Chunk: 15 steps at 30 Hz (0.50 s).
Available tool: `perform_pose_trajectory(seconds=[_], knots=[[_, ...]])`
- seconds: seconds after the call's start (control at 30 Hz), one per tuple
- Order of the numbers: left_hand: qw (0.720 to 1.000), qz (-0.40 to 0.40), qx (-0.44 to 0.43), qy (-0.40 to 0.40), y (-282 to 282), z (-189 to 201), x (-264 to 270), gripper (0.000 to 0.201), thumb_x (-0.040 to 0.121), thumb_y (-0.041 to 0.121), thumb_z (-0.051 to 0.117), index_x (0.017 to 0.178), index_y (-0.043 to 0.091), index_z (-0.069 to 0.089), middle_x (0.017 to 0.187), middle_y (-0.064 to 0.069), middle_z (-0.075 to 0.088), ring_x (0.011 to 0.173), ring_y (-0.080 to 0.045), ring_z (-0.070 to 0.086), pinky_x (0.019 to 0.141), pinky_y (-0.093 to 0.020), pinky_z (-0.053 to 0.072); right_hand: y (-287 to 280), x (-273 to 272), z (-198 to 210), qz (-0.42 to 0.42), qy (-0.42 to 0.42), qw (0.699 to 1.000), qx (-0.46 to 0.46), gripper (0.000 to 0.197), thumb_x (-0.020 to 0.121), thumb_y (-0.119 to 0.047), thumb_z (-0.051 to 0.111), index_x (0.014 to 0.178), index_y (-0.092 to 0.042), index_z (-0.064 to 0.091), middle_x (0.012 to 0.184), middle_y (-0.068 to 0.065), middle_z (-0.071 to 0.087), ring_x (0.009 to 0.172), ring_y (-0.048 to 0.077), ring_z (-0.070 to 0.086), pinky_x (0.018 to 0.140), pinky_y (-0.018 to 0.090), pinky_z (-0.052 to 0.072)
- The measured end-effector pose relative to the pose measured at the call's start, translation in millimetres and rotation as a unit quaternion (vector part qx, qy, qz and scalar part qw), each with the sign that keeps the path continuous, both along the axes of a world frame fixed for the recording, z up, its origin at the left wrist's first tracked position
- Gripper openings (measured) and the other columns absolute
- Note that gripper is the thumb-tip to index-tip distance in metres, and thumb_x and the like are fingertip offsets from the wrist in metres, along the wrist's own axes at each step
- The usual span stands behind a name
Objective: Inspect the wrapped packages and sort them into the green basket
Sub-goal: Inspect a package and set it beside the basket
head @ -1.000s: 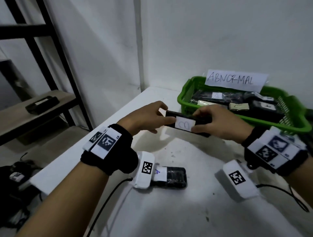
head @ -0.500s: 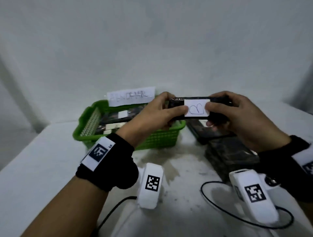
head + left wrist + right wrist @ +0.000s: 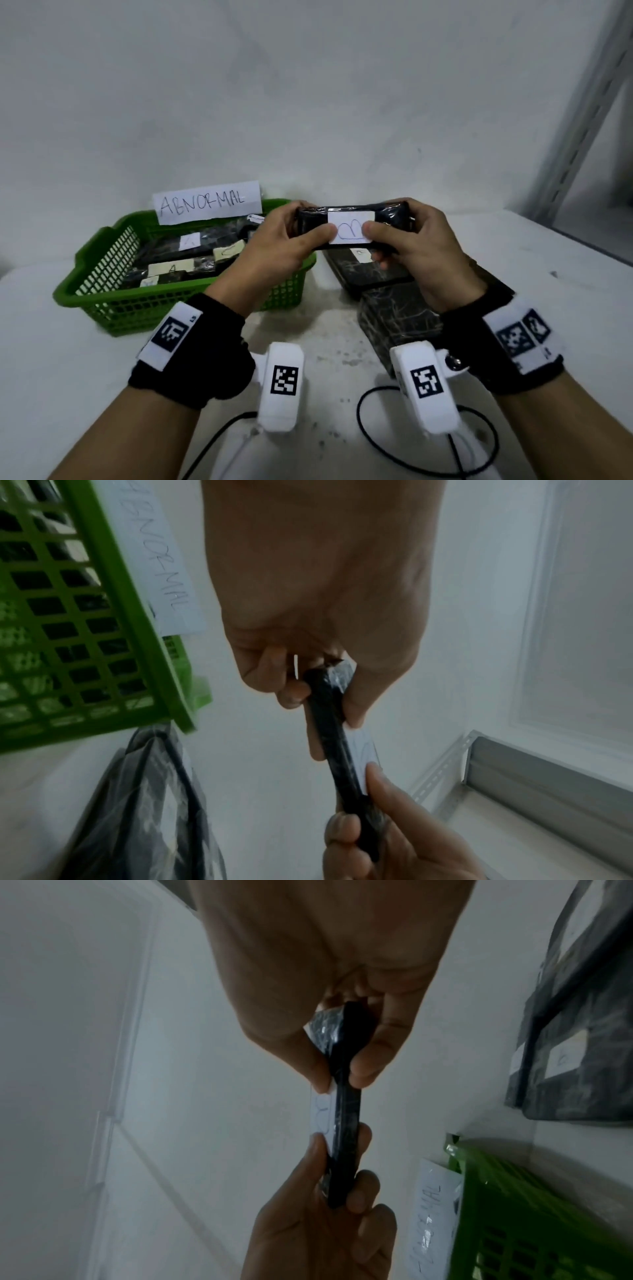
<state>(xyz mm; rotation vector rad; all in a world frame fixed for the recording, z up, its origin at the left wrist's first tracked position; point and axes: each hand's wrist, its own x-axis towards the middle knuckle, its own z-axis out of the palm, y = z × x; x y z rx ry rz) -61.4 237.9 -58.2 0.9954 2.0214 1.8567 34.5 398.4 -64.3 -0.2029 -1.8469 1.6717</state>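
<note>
Both hands hold one flat black wrapped package (image 3: pixel 352 224) in the air, its white label with a pen mark facing me. My left hand (image 3: pixel 287 243) pinches its left end, thumb on the front; my right hand (image 3: pixel 407 246) pinches its right end. The wrist views show the package (image 3: pixel 337 753) (image 3: pixel 346 1104) edge-on between thumbs and fingers. Behind and left of the hands stands the green basket (image 3: pixel 113 301), with a paper sign reading ABNORMAL (image 3: pixel 207 205) and several labelled black packages (image 3: pixel 191 253) inside.
More black wrapped packages (image 3: pixel 397 308) lie stacked on the white table (image 3: pixel 68 377) under my right hand. Black cables (image 3: pixel 373 442) loop near the front edge. A white wall rises close behind, and a grey metal shelf upright (image 3: pixel 582 113) stands at the right.
The view has swung to the right, so the basket now sits left of the hands. Both hands have raised the package a little and keep the same grip on it.
</note>
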Motion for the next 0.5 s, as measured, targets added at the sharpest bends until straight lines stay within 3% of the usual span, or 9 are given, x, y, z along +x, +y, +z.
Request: perform_pose_trajectory(seconds=[0.07, 0.1, 0.17, 0.3, 0.4, 0.5], knots=[[1.0, 0.018, -0.003, 0.014, -10, 3, -4, 0.01, 0.091, 0.021, 0.07, 0.095, 0.016, 0.061, 0.078, 0.005, 0.064, 0.071, -0.012, 0.062, 0.06, -0.024, 0.052, -4, -9, 6, 0.016, -0.007, 1.0, 0.015, 0.017, 0.086, -0.003, 0.075, 0.099, -0.004, 0.065, 0.065, -0.001, 0.067, 0.048, 0.018, 0.057, 0.043, 0.025, 0.044], [0.999, 0.027, -0.003, 0.018, -16, 4, -5, 0.011, 0.092, 0.021, 0.069, 0.095, 0.016, 0.06, 0.076, 0.003, 0.063, 0.069, -0.015, 0.061, 0.057, -0.025, 0.053, -7, -13, 10, 0.031, -0.014, 0.999, 0.022, 0.017, 0.086, -0.003, 0.075, 0.099, -0.006, 0.064, 0.067, 0.001, 0.067, 0.049, 0.019, 0.058, 0.044, 0.025, 0.044], [0.999, 0.042, -0.004, 0.031, -25, 7, -5, 0.012, 0.094, 0.02, 0.067, 0.099, 0.015, 0.057, 0.072, 0.0, 0.058, 0.056, -0.015, 0.053, 0.044, -0.019, 0.04, -12, -21, 18, 0.058, -0.025, 0.997, 0.031, 0.018, 0.086, -0.004, 0.075, 0.099, -0.007, 0.063, 0.072, 0.006, 0.066, 0.052, 0.02, 0.059, 0.044, 0.026, 0.045], [0.998, 0.039, 0.017, 0.043, -40, 8, -7, 0.018, 0.096, 0.017, 0.064, 0.111, 0.015, 0.055, 0.077, 0.0, 0.058, 0.054, -0.009, 0.049, 0.047, -0.019, 0.038, -25, -29, 27, 0.097, -0.03, 0.995, -0.002, 0.015, 0.091, -0.025, 0.071, 0.093, -0.012, 0.063, 0.08, 0.008, 0.066, 0.065, 0.025, 0.063, 0.05, 0.028, 0.052], [0.997, 0.039, 0.051, 0.042, -45, 7, -9, 0.007, 0.097, 0.026, 0.062, 0.099, 0.02, 0.058, 0.08, 0.004, 0.059, 0.057, -0.007, 0.049, 0.054, -0.02, 0.04, -35, -36, 26, 0.101, -0.012, 0.995, -0.008, 0.021, 0.093, -0.026, 0.069, 0.079, -0.012, 0.063, 0.078, 0.007, 0.065, 0.07, 0.021, 0.065, 0.057, 0.028, 0.056], [0.994, 0.062, 0.065, 0.068, -46, 6, -10, 0.01, 0.098, 0.025, 0.061, 0.091, 0.018, 0.058, 0.067, 0.007, 0.054, 0.055, -0.007, 0.045, 0.051, -0.015, 0.04, -40, -40, 20, 0.113, 0.015, 0.993, -0.004, 0.015, 0.091, -0.017, 0.07, 0.085, -0.005, 0.063, 0.08, 0.007, 0.065, 0.07, 0.013, 0.067, 0.065, 0.025, 0.058]])
